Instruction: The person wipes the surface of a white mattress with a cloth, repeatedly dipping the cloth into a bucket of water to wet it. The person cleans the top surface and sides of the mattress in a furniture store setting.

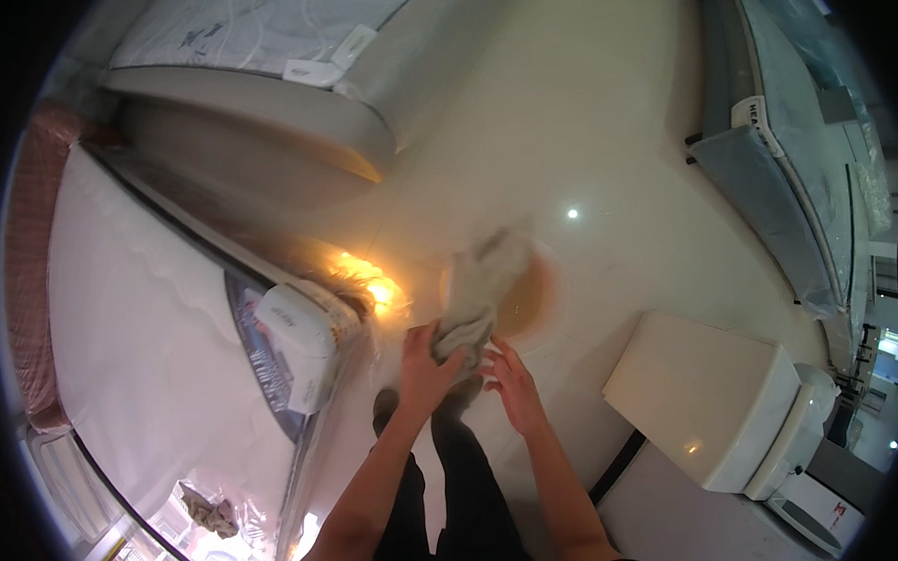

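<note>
A greyish cloth [469, 320], blurred by motion at its far end, hangs from my left hand [428, 370], whose fingers and thumb close on its near end. Just right of the cloth, my right hand [513, 382] has its fingers apart and curled; I see nothing in it. Beyond both hands a round basin [542, 292] stands on the pale tiled floor, partly covered by the cloth and blurred. It seems to hold brownish liquid. My shoes and dark-clad legs show below the hands.
Left is a plastic-wrapped mattress [161, 313] with a crumpled cloth [208, 511] on it. Another mattress [262, 27] on a grey base stands at the upper left, and a grey-blue bed [780, 195] at the right. A white cabinet [698, 390] stands at the lower right.
</note>
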Demonstrator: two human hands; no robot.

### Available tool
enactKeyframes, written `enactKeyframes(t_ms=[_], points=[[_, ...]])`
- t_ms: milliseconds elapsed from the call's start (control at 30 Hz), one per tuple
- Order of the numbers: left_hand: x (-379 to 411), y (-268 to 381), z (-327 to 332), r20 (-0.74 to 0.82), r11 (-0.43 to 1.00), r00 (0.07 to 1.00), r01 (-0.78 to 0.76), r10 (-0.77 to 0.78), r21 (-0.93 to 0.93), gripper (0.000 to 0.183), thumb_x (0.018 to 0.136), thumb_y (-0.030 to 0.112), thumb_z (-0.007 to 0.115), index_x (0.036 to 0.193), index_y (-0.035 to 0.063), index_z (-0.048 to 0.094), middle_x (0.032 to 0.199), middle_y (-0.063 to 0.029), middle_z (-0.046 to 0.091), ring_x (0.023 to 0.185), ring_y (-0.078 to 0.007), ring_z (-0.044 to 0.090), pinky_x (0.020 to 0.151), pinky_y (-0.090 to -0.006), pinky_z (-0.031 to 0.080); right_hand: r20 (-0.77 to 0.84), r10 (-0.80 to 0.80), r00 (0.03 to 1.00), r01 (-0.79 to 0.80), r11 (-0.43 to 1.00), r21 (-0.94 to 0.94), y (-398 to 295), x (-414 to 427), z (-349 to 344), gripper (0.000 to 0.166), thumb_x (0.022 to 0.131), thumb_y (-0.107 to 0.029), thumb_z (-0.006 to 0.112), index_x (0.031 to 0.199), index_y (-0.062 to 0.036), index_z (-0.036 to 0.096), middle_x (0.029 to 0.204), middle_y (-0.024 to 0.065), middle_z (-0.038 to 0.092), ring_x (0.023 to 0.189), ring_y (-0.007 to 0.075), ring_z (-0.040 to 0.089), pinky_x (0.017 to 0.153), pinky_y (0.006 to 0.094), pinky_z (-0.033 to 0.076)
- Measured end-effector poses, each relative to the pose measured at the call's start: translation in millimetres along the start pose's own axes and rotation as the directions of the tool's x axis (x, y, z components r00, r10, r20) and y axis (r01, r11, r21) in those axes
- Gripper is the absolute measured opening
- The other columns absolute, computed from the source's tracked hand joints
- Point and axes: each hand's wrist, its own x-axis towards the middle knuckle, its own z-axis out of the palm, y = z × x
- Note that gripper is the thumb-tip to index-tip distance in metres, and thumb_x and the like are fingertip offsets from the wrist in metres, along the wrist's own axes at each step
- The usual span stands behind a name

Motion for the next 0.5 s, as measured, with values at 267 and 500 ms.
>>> enactKeyframes(t_ms=[267, 500], points=[[74, -73, 153, 0.154, 0.997, 0.988, -0.018, 0.005, 0.078, 0.068, 0.085, 0.015, 0.069, 0.144, -0.0034, 0.042, 0.136, -0.0298, 0.043, 0.125, -0.0456, 0.045, 0.108, -0.0498, 0.038, -0.394, -0.043, 0.918, -0.304, 0.561, -0.770, 46, 181, -151, 0.035, 0.098, -0.018, 0.052, 0.132, -0.0126, 0.062, 0.118, 0.0078, 0.067, 0.111, 0.0201, 0.060, 0.085, 0.0333, 0.048], [87, -137, 186, 0.548, 0.956, 0.836, -0.134, -0.032, 0.260, 0.065, 0.084, 0.005, 0.065, 0.143, -0.0086, 0.040, 0.147, -0.0303, 0.034, 0.137, -0.0471, 0.034, 0.114, -0.0475, 0.034, -0.075, -0.586, 0.807, -0.222, -0.183, -0.958, 143, 298, -179, 0.045, 0.089, -0.026, 0.061, 0.132, -0.0141, 0.060, 0.115, 0.0174, 0.069, 0.126, 0.0351, 0.054, 0.091, 0.0544, 0.048]])
